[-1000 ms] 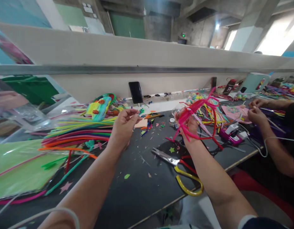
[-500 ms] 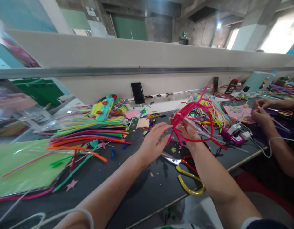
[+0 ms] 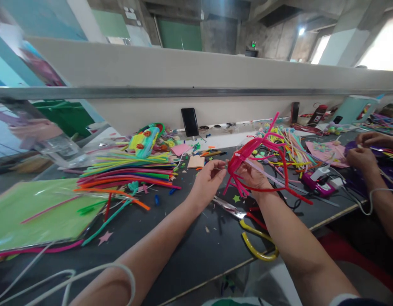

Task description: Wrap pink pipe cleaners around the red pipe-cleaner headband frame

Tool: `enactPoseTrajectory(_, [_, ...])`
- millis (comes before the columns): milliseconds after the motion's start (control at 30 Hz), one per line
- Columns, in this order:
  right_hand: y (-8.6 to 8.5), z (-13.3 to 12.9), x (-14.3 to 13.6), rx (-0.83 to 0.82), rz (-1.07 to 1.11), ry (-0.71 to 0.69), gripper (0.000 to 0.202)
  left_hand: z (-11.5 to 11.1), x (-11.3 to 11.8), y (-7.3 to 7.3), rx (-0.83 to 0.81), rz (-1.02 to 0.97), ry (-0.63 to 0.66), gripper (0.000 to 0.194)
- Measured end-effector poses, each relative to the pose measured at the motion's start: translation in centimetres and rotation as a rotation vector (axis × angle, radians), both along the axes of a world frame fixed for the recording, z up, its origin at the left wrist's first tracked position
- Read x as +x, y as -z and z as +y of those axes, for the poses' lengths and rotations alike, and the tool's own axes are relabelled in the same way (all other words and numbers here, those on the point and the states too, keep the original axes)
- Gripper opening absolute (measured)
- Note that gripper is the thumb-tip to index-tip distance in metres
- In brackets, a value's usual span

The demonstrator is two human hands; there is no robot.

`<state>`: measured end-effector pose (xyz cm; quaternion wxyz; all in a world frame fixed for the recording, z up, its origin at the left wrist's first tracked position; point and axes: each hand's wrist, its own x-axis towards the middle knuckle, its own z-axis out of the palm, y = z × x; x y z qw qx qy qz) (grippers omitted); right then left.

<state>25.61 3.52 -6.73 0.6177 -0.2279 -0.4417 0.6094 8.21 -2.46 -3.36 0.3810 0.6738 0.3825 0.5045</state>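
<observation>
Over the dark table, my right hand (image 3: 252,175) is wrapped round a red and pink pipe-cleaner shape (image 3: 244,157) with loops and loose ends sticking out. Its fingers are partly behind the shape. At the left side of the shape, my left hand (image 3: 209,180) has thumb and fingertips pinched together; what they hold, if anything, is too small to make out. Below both hands lie scissors (image 3: 258,231) with red and yellow handles, near a small green star (image 3: 236,198).
Bundled coloured pipe cleaners (image 3: 129,176) and a green sheet pack (image 3: 40,212) lie left. A phone (image 3: 190,122) leans on the partition. A purple power strip (image 3: 317,185) and another person's hands (image 3: 363,155) are right. White cable loops cross the lower left.
My left fingers have drawn closer together in a pinch beside the pipe-cleaner shape. The shape has tilted slightly in my right hand, and the whole view has shifted a little.
</observation>
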Motion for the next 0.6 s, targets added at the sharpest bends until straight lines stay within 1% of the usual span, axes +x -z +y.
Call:
enactPoseTrajectory(100, [0.1, -0.2, -0.5, 0.012, 0.042, 0.057, 0.017, 0.2, 0.2, 0.1, -0.094, -0.11, 0.087, 0.026])
enactPoseTrajectory(167, [0.2, -0.3, -0.9, 0.014, 0.048, 0.045, 0.013, 0.3, 0.2, 0.1, -0.11, -0.157, 0.111, 0.026])
enactPoseTrajectory(367, [0.4, -0.6, -1.8, 0.004, 0.087, -0.059, 0.013, 0.4, 0.1, 0.1, -0.113, -0.147, 0.072, 0.02])
enactPoseTrajectory(467, [0.6, -0.5, -1.9, 0.007, 0.088, -0.049, 0.013, 0.1, 0.1, -0.3, -0.105, -0.119, 0.051, 0.019])
enactPoseTrajectory(600, [0.7, -0.6, -2.1, 0.018, 0.037, -0.037, 0.008, -0.3, 0.1, -0.6, -0.115, -0.075, 0.024, 0.019])
